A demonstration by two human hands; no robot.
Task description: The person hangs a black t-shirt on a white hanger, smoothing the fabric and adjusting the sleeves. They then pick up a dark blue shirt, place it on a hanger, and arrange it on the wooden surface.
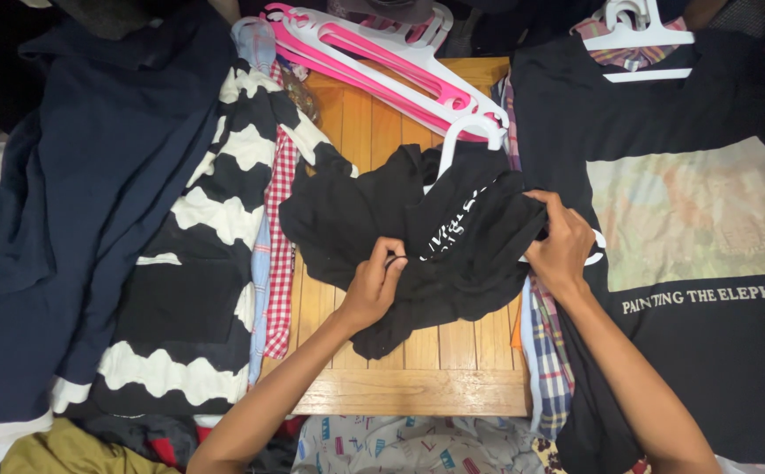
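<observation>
A crumpled black shirt (pixel 374 219) with white print lies in the middle of a wooden table (pixel 418 391). A white hanger (pixel 466 132) pokes out of its top. My left hand (pixel 372 285) pinches the shirt's fabric near its lower middle. My right hand (pixel 562 246) grips the shirt's right edge. Both forearms reach in from the bottom of the view.
Pink and white hangers (pixel 374 61) lie stacked at the table's far edge. A black printed T-shirt on a white hanger (pixel 690 219) covers the right. A black-and-white patterned garment (pixel 198 263), a red checked cloth (pixel 279 254) and a navy garment (pixel 75 193) lie left. Plaid fabric (pixel 548 360) sits by my right forearm.
</observation>
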